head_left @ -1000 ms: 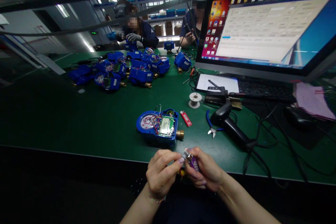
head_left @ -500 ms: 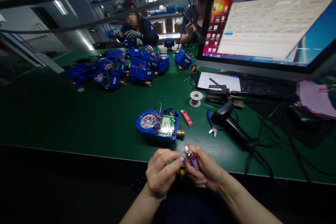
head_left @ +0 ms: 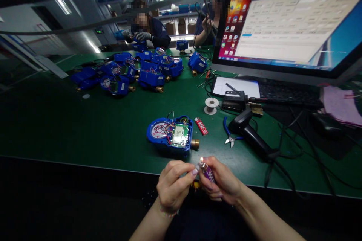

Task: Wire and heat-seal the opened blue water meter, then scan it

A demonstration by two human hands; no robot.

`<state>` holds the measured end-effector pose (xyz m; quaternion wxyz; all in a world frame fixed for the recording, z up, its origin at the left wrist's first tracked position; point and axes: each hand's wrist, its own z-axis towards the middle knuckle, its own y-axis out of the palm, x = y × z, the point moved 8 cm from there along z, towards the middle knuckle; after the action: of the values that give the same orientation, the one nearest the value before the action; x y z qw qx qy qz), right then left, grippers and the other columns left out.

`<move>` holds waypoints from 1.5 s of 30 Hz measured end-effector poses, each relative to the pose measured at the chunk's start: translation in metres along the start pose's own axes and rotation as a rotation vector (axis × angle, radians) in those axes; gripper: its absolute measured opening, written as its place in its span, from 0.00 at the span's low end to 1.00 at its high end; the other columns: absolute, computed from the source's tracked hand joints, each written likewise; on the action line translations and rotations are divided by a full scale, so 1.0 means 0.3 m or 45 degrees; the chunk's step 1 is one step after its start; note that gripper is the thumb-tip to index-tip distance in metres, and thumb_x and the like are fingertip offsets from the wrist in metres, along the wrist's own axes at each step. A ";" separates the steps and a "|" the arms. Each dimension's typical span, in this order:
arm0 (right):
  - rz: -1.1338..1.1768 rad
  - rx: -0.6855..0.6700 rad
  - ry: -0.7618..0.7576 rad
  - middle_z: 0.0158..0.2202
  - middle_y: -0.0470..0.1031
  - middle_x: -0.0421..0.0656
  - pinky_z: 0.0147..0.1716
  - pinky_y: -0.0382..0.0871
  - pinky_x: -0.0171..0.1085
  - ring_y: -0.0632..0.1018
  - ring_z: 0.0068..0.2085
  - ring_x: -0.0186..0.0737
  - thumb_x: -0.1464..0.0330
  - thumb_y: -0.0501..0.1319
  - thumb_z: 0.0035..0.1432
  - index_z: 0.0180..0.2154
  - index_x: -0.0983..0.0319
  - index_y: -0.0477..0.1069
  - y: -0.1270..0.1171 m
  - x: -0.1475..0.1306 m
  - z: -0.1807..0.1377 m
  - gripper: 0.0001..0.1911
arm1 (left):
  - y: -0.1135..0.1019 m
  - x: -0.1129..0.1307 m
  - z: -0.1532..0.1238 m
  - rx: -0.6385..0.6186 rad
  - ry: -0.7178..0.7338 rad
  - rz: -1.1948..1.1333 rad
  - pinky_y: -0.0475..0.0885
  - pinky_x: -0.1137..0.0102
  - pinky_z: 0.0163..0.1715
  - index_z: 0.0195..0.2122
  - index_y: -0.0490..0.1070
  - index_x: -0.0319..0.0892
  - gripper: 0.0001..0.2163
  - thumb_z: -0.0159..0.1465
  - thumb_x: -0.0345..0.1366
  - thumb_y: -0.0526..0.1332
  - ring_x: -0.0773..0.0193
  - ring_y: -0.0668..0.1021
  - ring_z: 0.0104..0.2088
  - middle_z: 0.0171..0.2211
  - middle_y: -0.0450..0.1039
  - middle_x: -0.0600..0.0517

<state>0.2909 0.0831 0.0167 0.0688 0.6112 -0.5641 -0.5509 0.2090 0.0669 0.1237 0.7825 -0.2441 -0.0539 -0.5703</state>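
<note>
Purple lighter (head_left: 208, 173) gripped in right hand (head_left: 222, 184), fingers closed round the body, thumb on the striker; small flame lit at its top (head_left: 201, 159). Left hand (head_left: 173, 186) pinches a small piece at the fingertips, too small to identify, held just beside the flame. Both hands hang over the near edge of the green bench (head_left: 70, 128). Judgement: keep the flame low and steady and the fingertips out of it. Open blue meter (head_left: 171, 134) lies just beyond, red lighter (head_left: 201, 126) beside it.

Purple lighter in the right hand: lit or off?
Lit. A small flame shows at the top of the purple lighter, held in the right hand.
</note>
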 end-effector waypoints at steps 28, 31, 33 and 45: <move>-1.882 1.320 -0.749 0.40 0.70 0.52 0.40 0.69 0.46 0.73 0.42 0.48 0.59 0.48 0.59 0.47 0.64 0.66 -0.253 -0.273 -0.206 0.21 | -0.106 -0.064 0.041 0.081 -0.070 0.230 0.73 0.67 0.34 0.37 0.71 0.34 0.13 0.53 0.16 0.62 0.63 0.74 0.38 0.38 0.73 0.47; -2.169 1.513 -0.811 0.39 0.68 0.52 0.32 0.71 0.45 0.74 0.36 0.48 0.62 0.47 0.60 0.50 0.66 0.64 -0.300 -0.256 -0.214 0.21 | -0.122 -0.096 0.068 0.009 -0.100 0.235 0.74 0.69 0.33 0.37 0.72 0.35 0.13 0.53 0.15 0.61 0.63 0.75 0.37 0.37 0.74 0.48; -2.238 1.512 -0.867 0.38 0.66 0.51 0.30 0.72 0.44 0.73 0.34 0.46 0.62 0.47 0.61 0.50 0.66 0.64 -0.308 -0.243 -0.208 0.21 | -0.126 -0.109 0.077 -0.026 -0.095 0.236 0.74 0.69 0.33 0.37 0.72 0.35 0.13 0.53 0.15 0.61 0.63 0.75 0.37 0.36 0.74 0.47; -2.227 1.405 -1.008 0.40 0.65 0.51 0.39 0.70 0.44 0.71 0.40 0.46 0.56 0.49 0.62 0.48 0.67 0.66 -0.302 -0.230 -0.208 0.23 | -0.092 -0.128 0.077 -0.172 -0.041 0.319 0.74 0.69 0.32 0.37 0.72 0.34 0.12 0.55 0.16 0.59 0.63 0.75 0.37 0.35 0.75 0.45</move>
<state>0.4102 0.1345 0.0179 -0.8113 0.5263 -0.0880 -0.2391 0.1751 0.1040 0.1387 0.8283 -0.3104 0.0029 -0.4665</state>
